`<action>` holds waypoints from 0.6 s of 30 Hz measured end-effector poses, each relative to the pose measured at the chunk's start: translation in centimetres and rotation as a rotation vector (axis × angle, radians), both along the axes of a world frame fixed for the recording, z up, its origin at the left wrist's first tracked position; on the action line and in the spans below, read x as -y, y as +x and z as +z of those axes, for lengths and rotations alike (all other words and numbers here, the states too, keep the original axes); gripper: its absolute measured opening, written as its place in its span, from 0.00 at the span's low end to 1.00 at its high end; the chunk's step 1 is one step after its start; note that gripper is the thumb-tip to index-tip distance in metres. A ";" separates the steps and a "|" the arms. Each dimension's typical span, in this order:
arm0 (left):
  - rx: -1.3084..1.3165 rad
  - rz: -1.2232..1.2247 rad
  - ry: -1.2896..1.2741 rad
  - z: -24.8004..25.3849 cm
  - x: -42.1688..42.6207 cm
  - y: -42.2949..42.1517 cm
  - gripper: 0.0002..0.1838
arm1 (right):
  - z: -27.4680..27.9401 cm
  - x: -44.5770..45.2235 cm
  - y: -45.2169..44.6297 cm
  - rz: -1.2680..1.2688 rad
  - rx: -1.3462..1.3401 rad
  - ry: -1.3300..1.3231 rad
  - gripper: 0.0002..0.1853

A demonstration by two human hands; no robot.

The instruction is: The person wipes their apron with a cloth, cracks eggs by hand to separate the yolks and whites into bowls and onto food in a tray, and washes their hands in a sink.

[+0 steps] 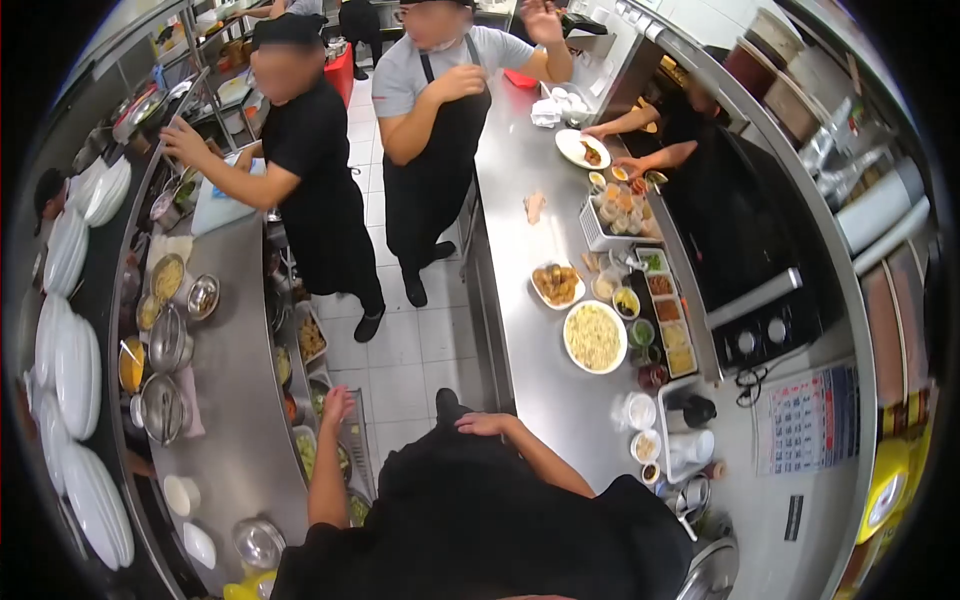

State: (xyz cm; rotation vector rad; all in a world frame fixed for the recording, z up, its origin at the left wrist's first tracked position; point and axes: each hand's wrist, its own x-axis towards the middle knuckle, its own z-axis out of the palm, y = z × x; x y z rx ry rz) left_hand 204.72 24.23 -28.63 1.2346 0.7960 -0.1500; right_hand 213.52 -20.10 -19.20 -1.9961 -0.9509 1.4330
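My left hand is raised beside the edge of the left counter, above containers of cut green vegetables. Its fingers are apart, with nothing visible in them. Palm down, my right hand hovers in front of my dark clothing near the right counter, fingers stretched out and holding nothing. Nearest to it on that counter is a white plate of pale noodles or rice. Behind that plate sits a white bowl of browned food pieces.
Two people in black aprons stand in the tiled aisle ahead. Another person's hands hold a white plate across the right counter. Metal bowls and stacked white plates line the left side.
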 end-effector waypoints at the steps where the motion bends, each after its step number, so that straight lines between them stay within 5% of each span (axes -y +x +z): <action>1: -0.012 -0.035 -0.006 -1.4 -0.4 1.4 0.16 | -1.2 -0.5 1.7 -0.014 -0.043 -0.032 0.33; 6: -0.178 -0.237 0.042 -0.4 0.3 7.4 0.15 | -0.5 -5.1 11.8 0.130 -0.135 -0.426 0.37; 10: -0.260 -0.411 0.085 -0.7 0.3 10.4 0.17 | -3.5 -7.3 16.6 0.028 0.278 -0.127 0.27; 14: -0.360 -0.740 -0.024 -2.4 -1.2 11.8 0.26 | 6.0 -12.0 20.5 -0.531 0.281 0.293 0.13; 18: -0.580 -1.159 -0.104 -0.9 -0.7 15.0 0.34 | 16.0 -17.0 25.4 -0.712 0.288 0.395 0.18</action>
